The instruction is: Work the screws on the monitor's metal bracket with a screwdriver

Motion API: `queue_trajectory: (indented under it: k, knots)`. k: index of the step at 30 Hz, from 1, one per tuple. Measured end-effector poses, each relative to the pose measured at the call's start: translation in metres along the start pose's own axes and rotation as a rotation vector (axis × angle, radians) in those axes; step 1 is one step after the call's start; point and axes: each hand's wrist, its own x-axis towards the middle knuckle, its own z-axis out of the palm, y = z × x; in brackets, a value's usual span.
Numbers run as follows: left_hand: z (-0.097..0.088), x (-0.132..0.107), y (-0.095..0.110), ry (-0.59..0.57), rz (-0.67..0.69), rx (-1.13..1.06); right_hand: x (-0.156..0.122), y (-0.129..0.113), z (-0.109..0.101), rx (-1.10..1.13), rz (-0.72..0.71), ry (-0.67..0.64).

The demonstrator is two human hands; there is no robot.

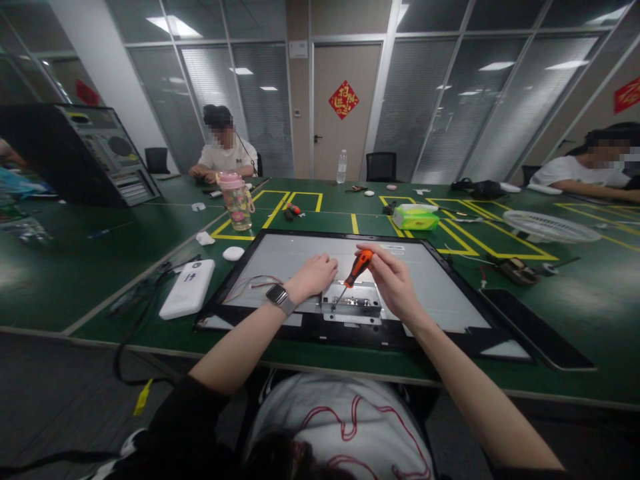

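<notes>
A flat monitor panel (440, 293) lies face down on the green table, silver back up, black frame around it. My right hand (393, 280) is closed around an orange-handled screwdriver (356, 270), whose tip points down-left onto a metal bracket (353, 308) near the panel's front edge. My left hand (315, 275), with a watch on its wrist, rests on the panel just left of the bracket, fingers curled loosely; whether it holds anything is hidden. Thin wires (253, 283) run across the panel's left side.
A white power bank (189, 288) and a dark cable lie left of the panel. Behind stand a pink-lidded bottle (236, 200), a green tissue pack (415, 217) and a white fan grille (550, 227). A black strip (537, 328) lies right. Two people sit at the far side.
</notes>
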Motion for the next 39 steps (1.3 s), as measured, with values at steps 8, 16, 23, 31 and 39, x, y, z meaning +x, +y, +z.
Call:
queue_trajectory:
  k: [8, 16, 23, 31, 39]
  knots:
    - [0.0, 0.0, -0.001, -0.018, 0.021, 0.007, 0.0, -0.003, 0.002, 0.14, 0.032, 0.071]
    - [0.001, 0.001, -0.001, -0.018, 0.019, 0.001, 0.002, -0.009, 0.004, 0.23, 0.089, 0.036]
    - [0.003, 0.002, -0.002, -0.008, 0.012, 0.004, 0.003, -0.019, 0.008, 0.317, 0.115, -0.014]
    - [0.004, 0.002, -0.003, -0.003, 0.026, 0.015, 0.003, -0.013, 0.003, 0.277, 0.085, 0.011]
    - [-0.002, 0.0, 0.001, -0.016, -0.007, 0.011, 0.003, -0.017, 0.007, 0.312, 0.135, 0.021]
